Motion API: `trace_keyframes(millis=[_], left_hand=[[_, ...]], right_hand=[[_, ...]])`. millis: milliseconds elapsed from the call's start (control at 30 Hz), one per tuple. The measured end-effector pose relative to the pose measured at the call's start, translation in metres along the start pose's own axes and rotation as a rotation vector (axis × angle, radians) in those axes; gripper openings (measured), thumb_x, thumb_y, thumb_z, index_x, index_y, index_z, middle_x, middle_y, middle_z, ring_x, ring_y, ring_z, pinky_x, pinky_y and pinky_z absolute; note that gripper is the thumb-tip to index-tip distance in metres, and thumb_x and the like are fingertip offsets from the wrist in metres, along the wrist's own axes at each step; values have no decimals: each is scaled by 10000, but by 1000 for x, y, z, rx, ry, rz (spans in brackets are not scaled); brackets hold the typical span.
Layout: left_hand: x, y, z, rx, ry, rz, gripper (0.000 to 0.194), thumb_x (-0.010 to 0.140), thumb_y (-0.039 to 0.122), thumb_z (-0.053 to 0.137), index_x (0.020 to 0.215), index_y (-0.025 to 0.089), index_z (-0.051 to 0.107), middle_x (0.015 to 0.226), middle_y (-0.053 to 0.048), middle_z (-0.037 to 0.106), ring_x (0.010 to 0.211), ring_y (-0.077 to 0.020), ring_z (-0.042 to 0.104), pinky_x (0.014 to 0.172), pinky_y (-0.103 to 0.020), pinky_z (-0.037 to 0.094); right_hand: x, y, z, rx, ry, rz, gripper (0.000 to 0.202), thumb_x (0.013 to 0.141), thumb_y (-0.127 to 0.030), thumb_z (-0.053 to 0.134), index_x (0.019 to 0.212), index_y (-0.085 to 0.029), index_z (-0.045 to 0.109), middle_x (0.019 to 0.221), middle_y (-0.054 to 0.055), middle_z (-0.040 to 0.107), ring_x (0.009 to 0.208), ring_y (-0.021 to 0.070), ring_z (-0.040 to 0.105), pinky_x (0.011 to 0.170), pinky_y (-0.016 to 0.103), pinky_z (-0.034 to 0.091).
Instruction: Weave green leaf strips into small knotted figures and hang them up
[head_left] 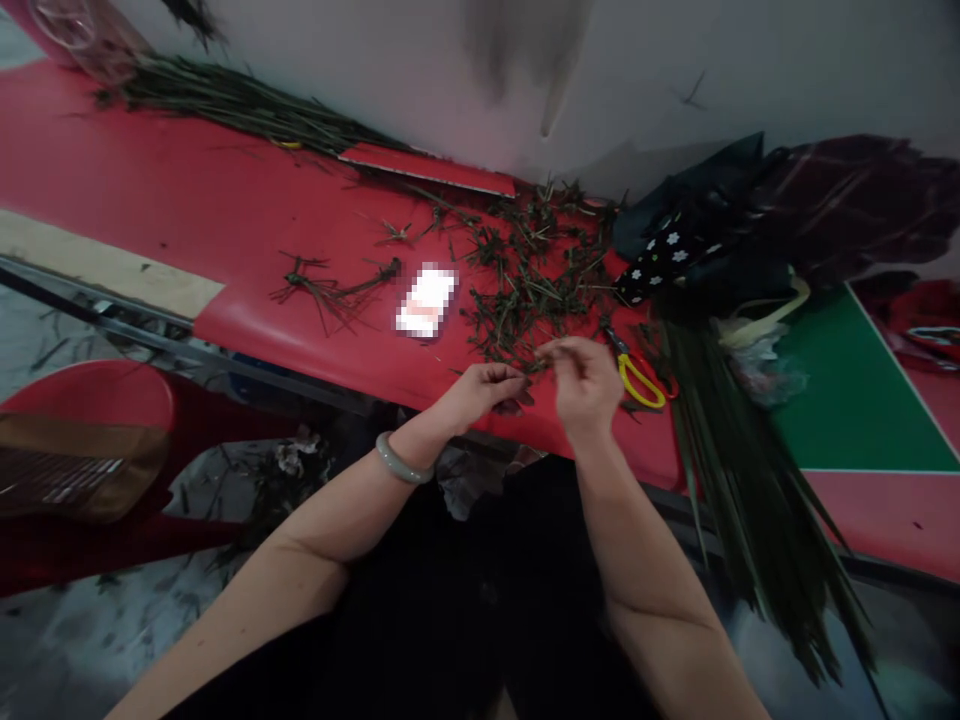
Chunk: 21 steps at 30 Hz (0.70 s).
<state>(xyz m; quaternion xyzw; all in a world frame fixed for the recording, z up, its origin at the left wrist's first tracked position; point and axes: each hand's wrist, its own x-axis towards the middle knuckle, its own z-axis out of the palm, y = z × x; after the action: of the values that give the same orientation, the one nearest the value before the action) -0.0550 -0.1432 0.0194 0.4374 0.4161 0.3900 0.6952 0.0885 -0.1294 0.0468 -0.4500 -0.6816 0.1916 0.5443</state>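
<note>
Over the front edge of the red table (315,210), my left hand (486,392) is closed in a pinch, a bangle on its wrist. My right hand (586,382) is also closed, fingertips together, just to the right of it. Something small and dark green shows between the two hands, too small to make out clearly. Behind them lies a pile of knotted green leaf pieces (525,285). Scissors (641,380) with yellow and red handles rest beside my right hand. A bright phone (427,300) lies left of the pile.
Long leaf strips (750,480) hang over the table edge at right. More green stalks (240,105) lie along the wall, near a red flat box (431,168). Dark bags (847,205) sit at back right. A red stool (97,400) stands at lower left.
</note>
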Motion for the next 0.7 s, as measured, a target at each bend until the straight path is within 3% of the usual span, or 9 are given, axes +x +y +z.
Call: trace_keyframes(millis=[67,100,233,300,367,467,633,700], left_hand=[[-6,6,-23,137,178,110,230,708,348,587,792,135,611,697,-32,642,564,-82,558,541,-208,431],[-9,9,-40,191,330,187,221,702,347,588,753,133,613,663,-19,626,550,-73,539,533,-198,418],[-19,24,-133,284,933,352,187,704,325,552,692,141,580,552,20,546,469,-57,455,466,-187,352],[-22,30,-181,351,1123,378,177,711,310,532,673,141,566,534,28,508,463,-53,422,452,-181,328],[-24,35,-220,413,1219,317,162,698,301,543,693,141,573,555,21,520,479,-58,435,443,-177,317],[-25,37,-256,424,1283,219,206,705,325,529,670,128,578,529,3,517,458,-74,437,423,-190,306],[-16,38,-277,482,1222,-23,342,670,448,554,565,124,577,436,-20,486,405,-104,420,399,-228,279],[-9,39,-281,520,1216,-84,308,622,418,608,526,129,559,416,-12,467,398,-107,410,397,-235,264]], right_hand=[[4,3,-3,113,192,124,161,824,-330,457,914,-210,514,667,-11,587,544,90,568,531,236,483],[5,5,-5,159,249,168,175,817,-336,466,927,-205,503,635,-24,559,485,72,528,473,212,450],[0,13,-13,232,252,275,179,776,-331,519,890,-193,521,564,-51,500,369,28,394,354,166,310],[-6,15,-13,259,230,301,180,760,-324,540,877,-188,539,552,-53,498,358,22,373,342,165,283],[-10,17,-11,289,216,310,183,743,-315,562,870,-184,553,546,-51,502,363,25,380,341,168,277],[-13,19,-7,285,195,317,192,734,-322,573,862,-179,565,544,-45,509,374,32,390,343,172,277],[-15,20,-4,276,143,361,218,729,-342,582,868,-174,578,553,-39,523,375,28,387,347,170,285],[-16,21,-3,301,118,367,213,725,-337,590,870,-181,588,557,-41,528,379,29,391,350,168,291]])
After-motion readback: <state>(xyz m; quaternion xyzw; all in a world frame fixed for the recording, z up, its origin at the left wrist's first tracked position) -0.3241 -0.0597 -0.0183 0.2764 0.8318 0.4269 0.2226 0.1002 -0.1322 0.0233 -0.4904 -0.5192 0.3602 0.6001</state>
